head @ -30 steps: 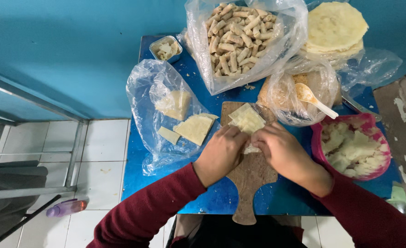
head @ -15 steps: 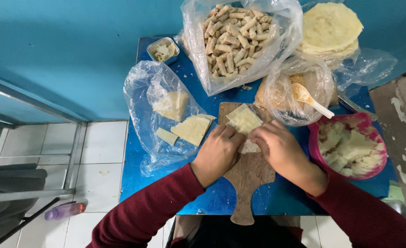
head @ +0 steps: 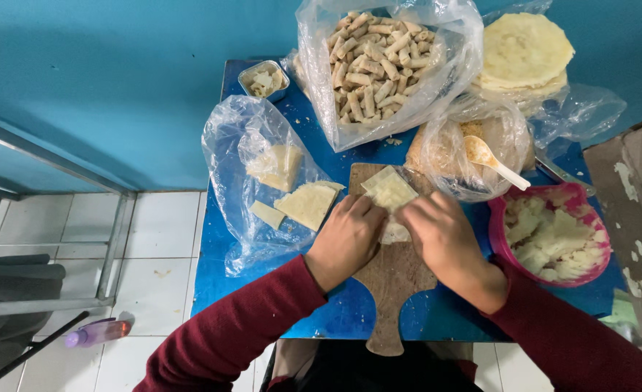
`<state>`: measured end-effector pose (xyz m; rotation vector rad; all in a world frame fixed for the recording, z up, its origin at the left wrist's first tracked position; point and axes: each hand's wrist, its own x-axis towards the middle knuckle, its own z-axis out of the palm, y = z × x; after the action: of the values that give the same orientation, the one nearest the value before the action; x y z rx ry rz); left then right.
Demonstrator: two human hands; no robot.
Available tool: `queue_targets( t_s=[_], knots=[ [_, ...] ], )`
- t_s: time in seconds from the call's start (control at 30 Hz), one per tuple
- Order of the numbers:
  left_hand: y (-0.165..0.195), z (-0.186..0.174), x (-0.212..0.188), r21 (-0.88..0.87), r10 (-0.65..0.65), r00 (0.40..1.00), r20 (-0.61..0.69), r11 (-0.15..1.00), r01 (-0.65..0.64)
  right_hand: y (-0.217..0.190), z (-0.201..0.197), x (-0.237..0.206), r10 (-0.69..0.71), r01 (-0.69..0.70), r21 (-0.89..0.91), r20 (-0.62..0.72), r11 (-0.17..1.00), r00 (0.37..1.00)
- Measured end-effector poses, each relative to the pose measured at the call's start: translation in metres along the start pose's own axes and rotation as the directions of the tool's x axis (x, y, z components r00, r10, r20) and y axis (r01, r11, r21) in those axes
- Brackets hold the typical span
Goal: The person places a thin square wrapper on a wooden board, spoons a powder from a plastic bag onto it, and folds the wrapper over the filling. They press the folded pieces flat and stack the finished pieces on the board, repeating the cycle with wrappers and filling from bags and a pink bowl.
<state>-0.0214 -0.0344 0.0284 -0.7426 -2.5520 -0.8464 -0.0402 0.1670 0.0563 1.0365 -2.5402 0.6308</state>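
The pastry wrapper [head: 388, 193] lies on the wooden cutting board [head: 393, 268] in the middle of the blue tabletop [head: 226, 268], pale and squarish, its far corner open and pointing toward the big bags. Both hands are on its near edge: the left hand [head: 346, 239] presses from the left, the right hand [head: 441, 232] from the right, fingertips meeting over the near part of the sheet, where a small lump shows between them. Each grip is closed down on the wrapper, pinching and tucking, not lifting. This reads as the rolling step, just begun, with the near edge folded over the filling and most of the sheet flat ahead of the fingers. The next move looks to call for even pressure from both hands, pushing the fold away from the body so the roll stays tight, with the sides tucked in so nothing spills. Around the board: a clear bag with cut wrapper pieces [head: 292, 196] to the left, a large bag of finished rolls [head: 379, 62] at the far edge, a stack of round flat sheets [head: 524, 54] far right, a bag with a white spoon [head: 492, 161] just beyond the board, a pink bowl of pale filling [head: 553, 236] to the right, and a small foil tray [head: 264, 78] far left.
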Motion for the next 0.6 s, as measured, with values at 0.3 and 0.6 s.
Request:
queue_targets(
  t_s=[0.3,0.6],
  knots=[
    [0.001,0.001,-0.002,0.065,-0.064,0.995,-0.075,0.995,0.069,-0.014,0.006,-0.007,-0.011,0.031,-0.344,0.061,0.939,0.998],
    [0.013,-0.014,-0.007,0.119,-0.199,0.979,-0.038,0.972,0.202,-0.001,0.017,0.01,0.093,-0.094,-0.115,-0.015,0.989,0.996]
  ],
)
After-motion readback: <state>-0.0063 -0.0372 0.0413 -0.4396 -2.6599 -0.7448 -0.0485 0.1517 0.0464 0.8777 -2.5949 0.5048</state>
